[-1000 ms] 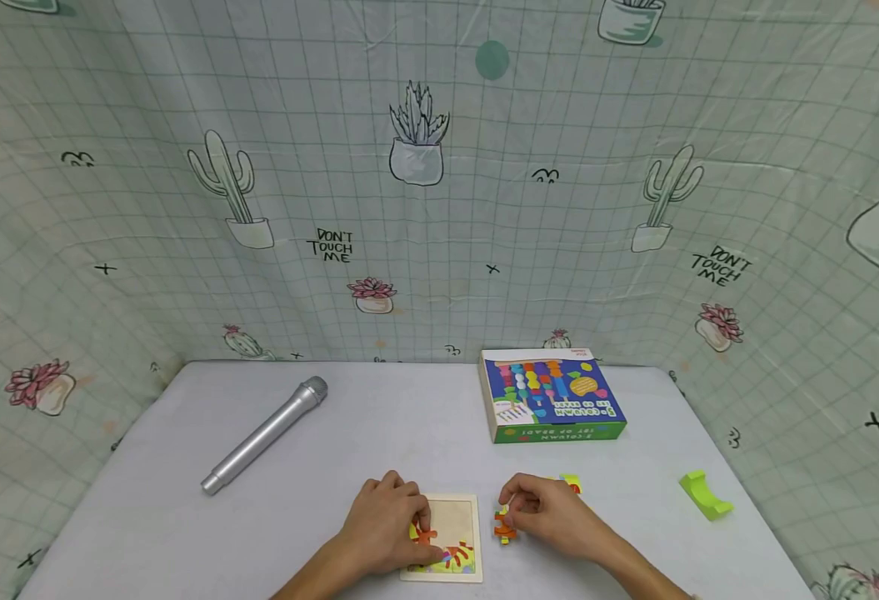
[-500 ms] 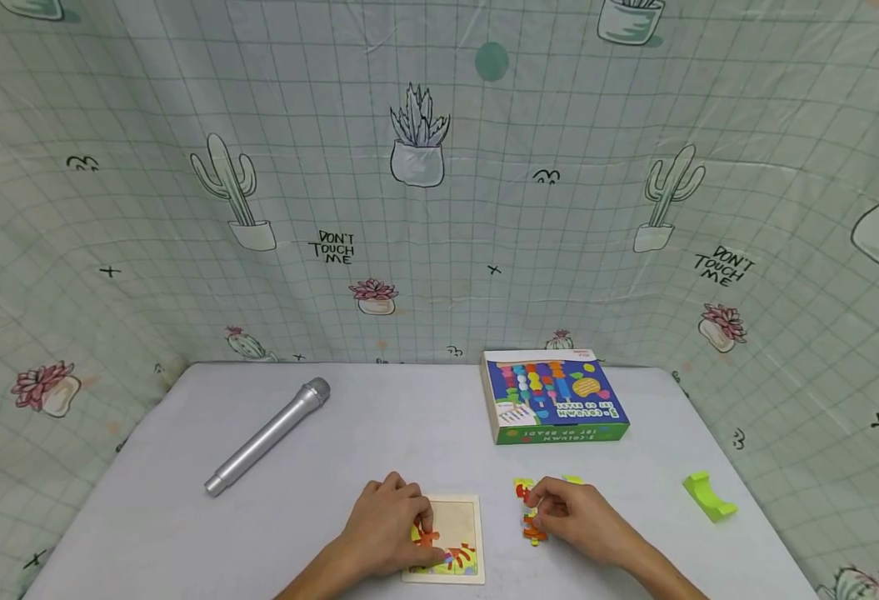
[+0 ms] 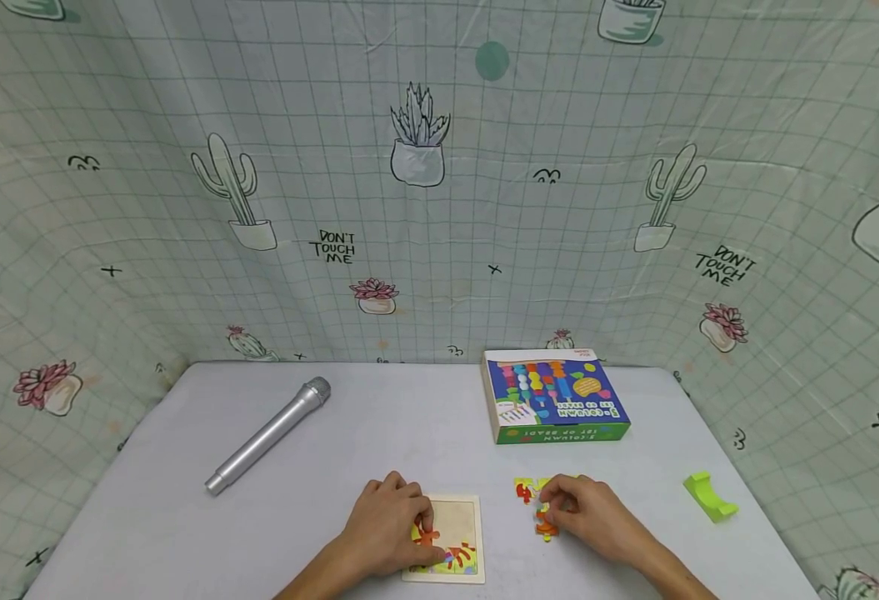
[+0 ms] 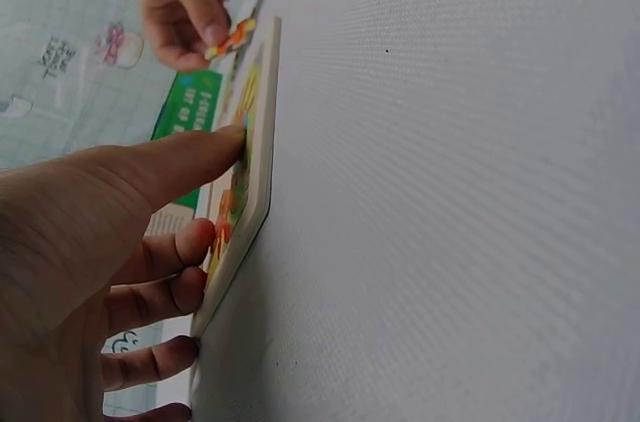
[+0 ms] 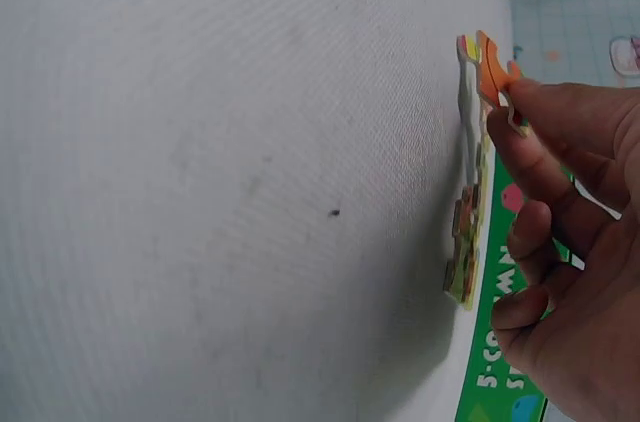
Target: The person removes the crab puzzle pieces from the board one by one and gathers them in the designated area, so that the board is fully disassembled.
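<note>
My left hand (image 3: 387, 525) holds a wooden jigsaw board (image 3: 454, 514) at its near-left part, thumb and curled fingertips on the picture pieces. Colourful jigsaw pieces (image 3: 463, 560) lie along the board's near and left sides; the far-right area shows bare wood. To the right of the board, my right hand (image 3: 592, 515) pinches an orange jigsaw piece (image 5: 491, 69) between thumb and index finger, tilted in the right wrist view. Just beyond that hand lie loose jigsaw pieces (image 3: 523, 490), partly hidden by the fingers.
A blue and green bead-set box (image 3: 555, 398) stands at the back right. A silver microphone (image 3: 268, 435) lies on the left of the white table (image 3: 259, 533). At far right is a light green curved block (image 3: 709, 497). A patterned cloth (image 3: 439, 233) hangs behind.
My right hand has moved to the right with the orange jigsaw piece, away from the board, uncovering a loose piece behind it. My left hand has stayed on the board.
</note>
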### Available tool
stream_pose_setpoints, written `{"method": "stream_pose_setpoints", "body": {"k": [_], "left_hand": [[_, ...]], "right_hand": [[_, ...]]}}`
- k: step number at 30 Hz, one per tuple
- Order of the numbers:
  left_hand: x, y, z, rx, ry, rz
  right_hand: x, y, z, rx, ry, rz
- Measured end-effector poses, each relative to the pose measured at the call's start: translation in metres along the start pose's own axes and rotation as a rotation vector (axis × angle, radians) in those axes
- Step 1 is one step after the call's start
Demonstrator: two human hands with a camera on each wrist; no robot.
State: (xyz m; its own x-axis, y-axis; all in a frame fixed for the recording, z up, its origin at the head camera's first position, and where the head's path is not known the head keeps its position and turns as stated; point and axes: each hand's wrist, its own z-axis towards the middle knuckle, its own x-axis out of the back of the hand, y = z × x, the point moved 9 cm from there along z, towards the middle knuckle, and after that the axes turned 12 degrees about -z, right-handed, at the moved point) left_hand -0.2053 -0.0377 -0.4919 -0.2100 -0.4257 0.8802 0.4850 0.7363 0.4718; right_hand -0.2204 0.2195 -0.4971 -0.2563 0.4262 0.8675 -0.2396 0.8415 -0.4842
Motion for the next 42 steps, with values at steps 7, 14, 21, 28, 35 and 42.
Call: {"method": "stream_pose_setpoints", "body": {"k": [7,14,21,28,35,42], "left_hand": [[0.0003,-0.0004,0.0004,0.003,-0.006,0.005],[-0.0004,-0.0011,0.0005,0.000,-0.009,0.004],[-0.0002,-0.0009,0.0006,-0.007,-0.006,0.003],[-0.0006,-0.0013,0.0005,-0.002,-0.006,0.002],[0.0002,0.0002,0.0001,-0.001,0.001,0.008],[0.0003,0.0009,-0.0009,-0.005,0.008,0.010]], "right_hand": [[0.0045,0.0027,0.0020,0.005,0.026,-0.049],[0.0054,0.0067,0.0028,-0.011,0.034,-0.073],[0.0041,0.0089,0.0036,-0.027,0.029,-0.073],[0.0034,0.0096,0.0037,-0.030,0.037,-0.068],[0.0031,0.0092,0.0041,-0.012,0.047,-0.073],[0.0043,0.0074,0.0035,0.000,0.055,-0.061]]}}
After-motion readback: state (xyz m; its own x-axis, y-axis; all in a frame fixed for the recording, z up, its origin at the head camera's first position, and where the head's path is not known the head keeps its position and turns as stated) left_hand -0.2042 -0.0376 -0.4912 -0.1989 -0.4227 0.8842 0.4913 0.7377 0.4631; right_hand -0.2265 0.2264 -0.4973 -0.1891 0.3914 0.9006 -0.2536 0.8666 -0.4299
